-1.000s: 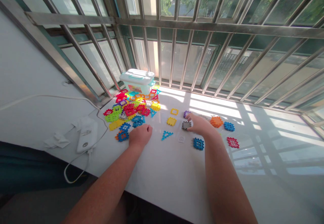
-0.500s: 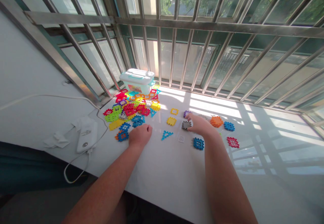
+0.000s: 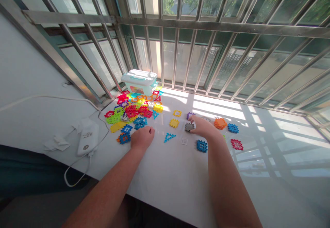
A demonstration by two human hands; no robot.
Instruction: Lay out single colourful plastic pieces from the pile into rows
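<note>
One squarish grey tile lies just left of the nearer right hand; fingers parted, grip unclear. Left hand fisted, contents hidden.

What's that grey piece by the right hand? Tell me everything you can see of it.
The grey piece is a small square with toothed edges, seemingly plastic. It lies flat on the white surface, between the purple piece and the white piece. The right hand has its thumb at the right edge; contact is hard to tell.
</note>
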